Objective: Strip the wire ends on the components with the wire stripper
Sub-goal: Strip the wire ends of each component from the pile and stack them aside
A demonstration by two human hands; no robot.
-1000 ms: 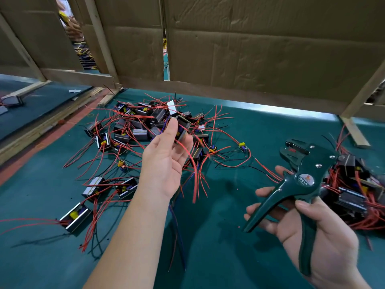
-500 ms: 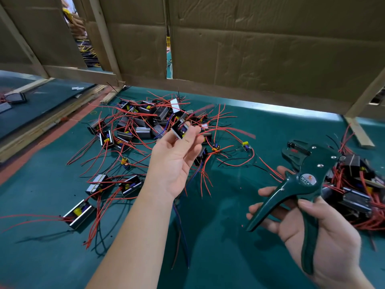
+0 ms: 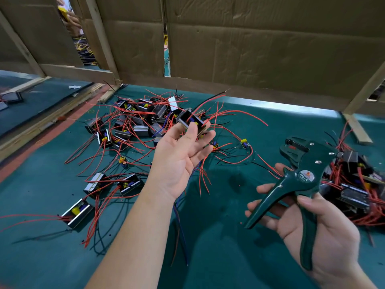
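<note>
My left hand (image 3: 180, 155) is raised palm-up over the green table, its thumb and fingertips pinching a small black and silver component (image 3: 190, 121) with red and black wires trailing up and right. My right hand (image 3: 316, 224) grips the handles of a dark green wire stripper (image 3: 306, 176), jaws open and pointing up-left, well to the right of the component. A pile of similar components with red wires (image 3: 133, 126) lies behind and left of my left hand.
A second heap of components and red wires (image 3: 358, 184) sits at the right edge behind the stripper. Cardboard walls on wooden frames (image 3: 250, 42) close off the back. Another person's hands show through a gap at top left (image 3: 70, 19).
My left hand has lifted the component out of the pile and turned palm-up, carrying it slightly right. My right hand and the stripper have stayed in about the same place.
</note>
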